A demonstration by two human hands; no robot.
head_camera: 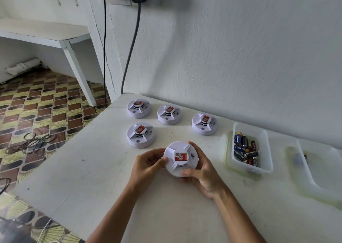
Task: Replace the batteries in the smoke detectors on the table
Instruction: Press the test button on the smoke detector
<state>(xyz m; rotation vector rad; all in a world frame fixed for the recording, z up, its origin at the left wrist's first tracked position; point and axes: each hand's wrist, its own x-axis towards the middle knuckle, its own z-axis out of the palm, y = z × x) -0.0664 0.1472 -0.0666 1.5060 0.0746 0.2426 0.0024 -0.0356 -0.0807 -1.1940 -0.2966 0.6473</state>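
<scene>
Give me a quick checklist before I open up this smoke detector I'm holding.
1. Held detector gripped by both left hand and right hand: ok.
2. Battery cover facing up: not ok, the labelled top faces up.
3. Batteries in the near tray within reach: ok.
4. Whether those are fresh: cannot tell.
5. Far tray ready for old batteries: cannot tell, blurred.
6. Four other detectors out of the way: ok.
</scene>
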